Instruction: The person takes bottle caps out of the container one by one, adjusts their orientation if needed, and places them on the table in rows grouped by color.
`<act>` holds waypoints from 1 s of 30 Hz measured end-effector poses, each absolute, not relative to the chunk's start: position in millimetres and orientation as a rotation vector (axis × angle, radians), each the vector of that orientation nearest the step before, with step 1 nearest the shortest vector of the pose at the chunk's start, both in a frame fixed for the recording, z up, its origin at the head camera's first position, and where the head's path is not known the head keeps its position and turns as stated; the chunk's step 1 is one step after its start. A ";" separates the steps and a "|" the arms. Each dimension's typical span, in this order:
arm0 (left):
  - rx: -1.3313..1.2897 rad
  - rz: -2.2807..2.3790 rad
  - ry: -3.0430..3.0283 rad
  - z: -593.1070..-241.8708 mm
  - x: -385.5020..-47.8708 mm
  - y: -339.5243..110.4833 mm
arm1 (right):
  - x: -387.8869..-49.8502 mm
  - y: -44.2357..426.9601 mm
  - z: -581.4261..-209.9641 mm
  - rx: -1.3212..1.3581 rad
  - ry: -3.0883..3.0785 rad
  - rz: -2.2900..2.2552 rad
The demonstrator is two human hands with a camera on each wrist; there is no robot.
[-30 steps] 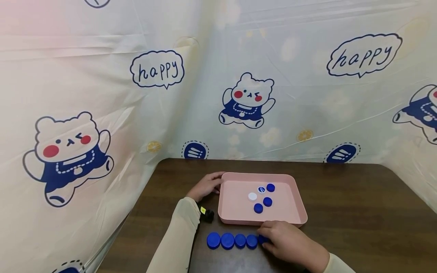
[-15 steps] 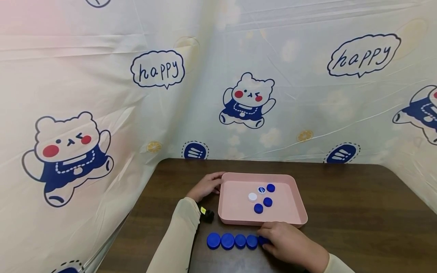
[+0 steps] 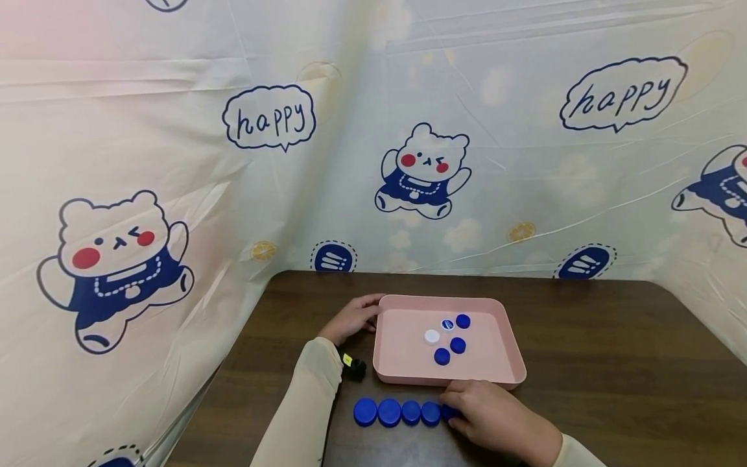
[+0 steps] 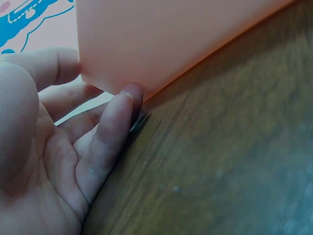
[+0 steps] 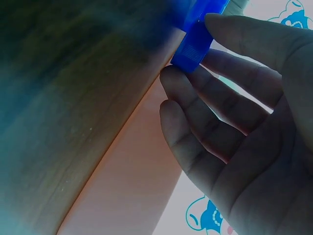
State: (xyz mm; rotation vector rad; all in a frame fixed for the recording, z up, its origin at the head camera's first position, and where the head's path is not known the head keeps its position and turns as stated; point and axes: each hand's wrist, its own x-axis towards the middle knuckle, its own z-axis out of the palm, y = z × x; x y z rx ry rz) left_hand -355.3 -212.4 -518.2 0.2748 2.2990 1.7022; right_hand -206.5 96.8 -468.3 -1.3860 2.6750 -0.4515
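In the head view my left hand (image 3: pixel 352 318) holds the left side of a pink tray (image 3: pixel 388 370) near its far corner. The left wrist view shows bent fingertips against the tray's wall (image 4: pixel 146 39). My right hand (image 3: pixel 490 412) pinches a blue bottle cap (image 3: pixel 448 411) between thumb and fingers, at the right end of a row of blue caps (image 3: pixel 389 412) before the tray. That cap is mostly covered by the hand in the head view. The right wrist view shows the pinched cap's ridged side (image 5: pixel 191 51) touching or very close to its neighbour.
Inside the tray are several loose caps: blue ones (image 3: pixel 458 345), a white one (image 3: pixel 431 336) and a white-and-blue one (image 3: pixel 447 325). A black object with a yellow tag (image 3: pixel 355 368) is at the left wrist. A printed curtain (image 3: pixel 502 162) stands behind the brown table (image 3: pixel 607 363).
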 end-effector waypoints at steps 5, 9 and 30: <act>0.275 1.708 2.306 -518.0 -355.1 -211.8 | -206.6 96.9 -467.4 -1.374 2.664 -0.444; 0.273 1.706 2.307 -518.5 -354.6 -211.9 | -206.6 96.9 -467.0 -1.364 2.655 -0.445; 0.291 1.658 2.275 -485.6 -334.8 -208.9 | -206.1 97.6 -467.4 -1.348 2.636 -0.441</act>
